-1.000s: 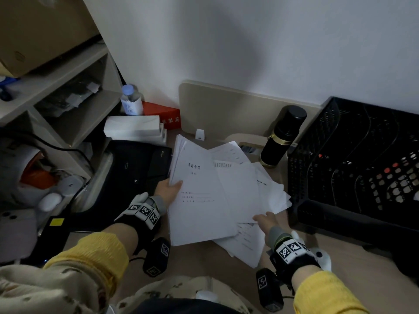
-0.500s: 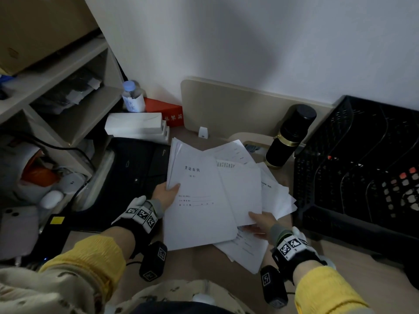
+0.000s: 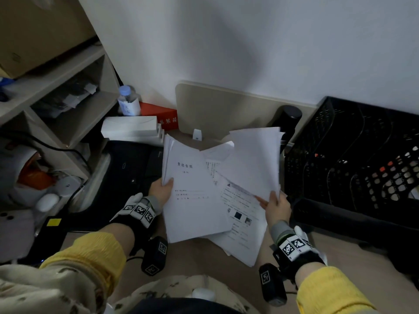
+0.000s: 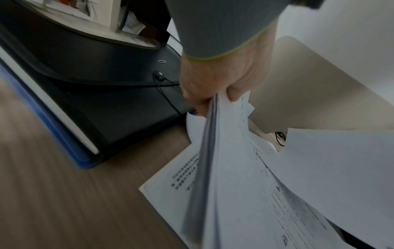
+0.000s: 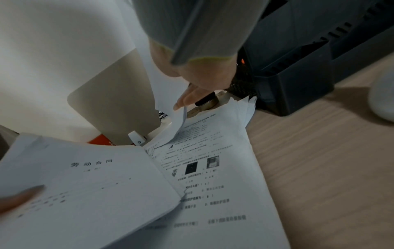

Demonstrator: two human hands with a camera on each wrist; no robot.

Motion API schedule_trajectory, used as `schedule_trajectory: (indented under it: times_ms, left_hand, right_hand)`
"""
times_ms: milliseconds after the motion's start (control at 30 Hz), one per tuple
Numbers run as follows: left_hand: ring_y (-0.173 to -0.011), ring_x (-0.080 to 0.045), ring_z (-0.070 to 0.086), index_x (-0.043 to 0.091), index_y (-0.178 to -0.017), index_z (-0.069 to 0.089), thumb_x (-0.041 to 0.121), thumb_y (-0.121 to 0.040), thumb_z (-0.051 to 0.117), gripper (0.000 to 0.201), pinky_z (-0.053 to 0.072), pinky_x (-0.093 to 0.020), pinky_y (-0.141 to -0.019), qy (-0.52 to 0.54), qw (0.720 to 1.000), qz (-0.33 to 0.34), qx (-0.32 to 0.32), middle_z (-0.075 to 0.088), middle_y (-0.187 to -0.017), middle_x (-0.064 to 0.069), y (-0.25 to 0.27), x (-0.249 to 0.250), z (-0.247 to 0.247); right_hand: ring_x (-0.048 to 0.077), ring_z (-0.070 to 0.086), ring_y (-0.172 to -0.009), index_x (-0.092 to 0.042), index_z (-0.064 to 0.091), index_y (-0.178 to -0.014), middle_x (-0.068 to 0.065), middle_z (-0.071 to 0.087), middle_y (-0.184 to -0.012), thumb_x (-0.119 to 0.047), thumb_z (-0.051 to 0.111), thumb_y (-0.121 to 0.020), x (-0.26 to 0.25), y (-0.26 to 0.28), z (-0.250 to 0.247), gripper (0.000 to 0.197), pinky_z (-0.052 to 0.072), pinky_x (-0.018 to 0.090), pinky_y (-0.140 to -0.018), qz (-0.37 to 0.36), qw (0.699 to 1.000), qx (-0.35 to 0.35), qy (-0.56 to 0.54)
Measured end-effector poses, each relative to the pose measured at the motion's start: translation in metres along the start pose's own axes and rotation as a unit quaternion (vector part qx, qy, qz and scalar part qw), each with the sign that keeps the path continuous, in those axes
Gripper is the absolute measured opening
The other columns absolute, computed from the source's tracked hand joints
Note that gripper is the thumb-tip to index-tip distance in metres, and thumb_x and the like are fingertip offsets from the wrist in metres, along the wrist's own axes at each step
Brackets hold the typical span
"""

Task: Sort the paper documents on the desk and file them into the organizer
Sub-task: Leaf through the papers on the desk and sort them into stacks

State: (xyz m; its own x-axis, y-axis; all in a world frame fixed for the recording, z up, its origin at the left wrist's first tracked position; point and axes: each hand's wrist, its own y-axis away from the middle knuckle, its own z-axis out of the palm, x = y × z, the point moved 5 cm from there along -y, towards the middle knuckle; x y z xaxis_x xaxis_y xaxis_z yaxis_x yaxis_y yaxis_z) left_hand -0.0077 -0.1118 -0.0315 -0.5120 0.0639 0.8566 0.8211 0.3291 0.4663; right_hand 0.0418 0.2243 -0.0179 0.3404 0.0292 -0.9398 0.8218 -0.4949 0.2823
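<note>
My left hand [image 3: 161, 191] [image 4: 221, 84] pinches the left edge of a stapled white document [image 3: 192, 196] [image 5: 85, 185] with a printed title, thumb on top. My right hand [image 3: 275, 206] [image 5: 192, 94] grips a few blank-backed sheets [image 3: 254, 159] and holds them raised and tilted above the pile. More printed sheets [image 3: 242, 225] [image 5: 213, 176] lie beneath on the desk, one showing small pictures. The black mesh organizer [image 3: 353, 159] [image 5: 294, 80] stands at the right, its slots facing me.
A black thermos [image 3: 289, 120] stands behind the papers, beside a beige board [image 3: 217, 109] leaning on the wall. A dark folder [image 3: 127, 168] [image 4: 106, 101], white boxes [image 3: 130, 128], a red box and a water bottle [image 3: 128, 102] sit at the left by a shelf.
My right hand has taken hold of the top sheets on the right and lifted them off the pile, uncovering a printed page with pictures. The left hand keeps its hold.
</note>
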Motion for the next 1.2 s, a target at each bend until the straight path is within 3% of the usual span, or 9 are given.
schedule_trajectory:
  times_ms: [100, 200, 300, 367, 567, 733, 833, 1033, 1200]
  left_hand:
    - [-0.114, -0.035, 0.059, -0.001, -0.128, 0.055, 0.020, -0.095, 0.054, 0.039, 0.047, -0.044, -0.100, 0.008, 1.000, 0.004, -0.017, 0.060, -0.126, -0.021, 0.005, 0.001, 0.005]
    - [-0.115, -0.036, 0.059, -0.001, -0.130, 0.053, 0.021, -0.095, 0.054, 0.041, 0.047, -0.046, -0.100, 0.013, 0.999, 0.001, -0.035, 0.059, -0.127, -0.022, 0.008, 0.002, 0.010]
    - [-0.111, -0.037, 0.061, -0.001, -0.129, 0.054, 0.025, -0.094, 0.056, 0.043, 0.049, -0.047, -0.098, 0.014, 0.999, -0.002, -0.053, 0.060, -0.125, -0.022, 0.013, 0.004, 0.014]
    - [-0.109, -0.036, 0.062, 0.002, -0.128, 0.055, 0.029, -0.093, 0.058, 0.045, 0.050, -0.045, -0.096, 0.008, 0.998, 0.000, -0.065, 0.061, -0.124, -0.020, 0.014, 0.005, 0.016]
    - [-0.114, -0.033, 0.059, 0.002, -0.130, 0.054, 0.024, -0.092, 0.060, 0.044, 0.047, -0.035, -0.091, 0.003, 0.998, -0.006, -0.066, 0.060, -0.127, -0.019, 0.016, 0.005, 0.018]
    - [-0.116, -0.033, 0.058, 0.002, -0.131, 0.051, 0.025, -0.091, 0.062, 0.048, 0.047, -0.036, -0.093, 0.017, 0.998, -0.019, -0.062, 0.058, -0.129, -0.019, 0.017, -0.001, 0.017]
    - [-0.117, -0.032, 0.057, 0.003, -0.133, 0.050, 0.028, -0.089, 0.064, 0.052, 0.047, -0.039, -0.098, 0.017, 0.997, -0.034, -0.074, 0.059, -0.129, -0.017, 0.017, -0.001, 0.016]
    - [-0.111, -0.029, 0.062, 0.010, -0.129, 0.057, 0.058, -0.081, 0.062, 0.068, 0.047, -0.045, -0.102, 0.019, 0.994, -0.029, -0.105, 0.065, -0.123, -0.011, 0.016, -0.002, 0.017]
    - [-0.104, -0.027, 0.066, 0.020, -0.121, 0.063, 0.084, -0.060, 0.056, 0.088, 0.048, -0.045, -0.100, 0.007, 0.988, -0.020, -0.153, 0.071, -0.112, -0.006, 0.017, 0.002, 0.030]
  right_hand:
    - [0.012, 0.071, -0.084, -0.020, 0.055, -0.124, -0.005, 0.065, -0.105, -0.020, 0.038, -0.101, 0.008, 0.004, 0.006, 0.029, 0.057, 0.027, -0.083, -0.013, 0.999, -0.048, -0.004]
    - [0.015, 0.062, -0.101, -0.023, 0.067, -0.106, -0.006, 0.067, -0.103, -0.024, 0.050, -0.097, 0.005, 0.015, 0.009, 0.019, 0.050, 0.034, -0.099, -0.043, 0.993, -0.094, 0.056]
    - [0.016, 0.050, -0.123, -0.009, 0.067, -0.115, 0.003, 0.059, -0.126, 0.006, 0.049, -0.091, 0.010, 0.022, 0.018, 0.033, 0.047, 0.012, -0.094, -0.036, 0.976, -0.179, 0.123]
    - [0.022, 0.044, -0.132, -0.016, 0.071, -0.105, 0.008, 0.054, -0.136, 0.020, 0.045, -0.082, 0.021, 0.026, 0.024, 0.050, 0.041, 0.029, -0.107, -0.008, 0.952, -0.236, 0.193]
    - [0.023, 0.042, -0.130, -0.012, 0.069, -0.101, 0.009, 0.049, -0.134, 0.016, 0.036, -0.079, 0.040, 0.033, 0.028, 0.049, 0.037, 0.032, -0.110, 0.098, 0.930, -0.273, 0.226]
    - [0.020, 0.046, -0.109, -0.011, 0.045, -0.133, 0.008, 0.046, -0.129, -0.007, 0.052, -0.092, 0.040, 0.030, 0.024, 0.042, 0.042, 0.032, -0.094, 0.133, 0.953, -0.225, 0.155]
    - [0.023, 0.051, -0.103, -0.008, 0.044, -0.132, 0.009, 0.050, -0.121, -0.020, 0.058, -0.092, 0.042, 0.025, 0.027, 0.043, 0.043, 0.031, -0.092, 0.138, 0.952, -0.213, 0.169]
    - [0.018, 0.058, -0.082, -0.004, 0.058, -0.115, 0.012, 0.060, -0.108, -0.004, 0.055, -0.090, 0.031, 0.023, 0.030, 0.025, 0.047, 0.024, -0.070, 0.109, 0.957, -0.204, 0.173]
    - [0.023, 0.051, -0.102, -0.010, 0.046, -0.130, 0.006, 0.054, -0.120, 0.000, 0.052, -0.089, 0.023, 0.024, 0.036, 0.042, 0.043, 0.034, -0.088, 0.113, 0.966, -0.199, 0.123]
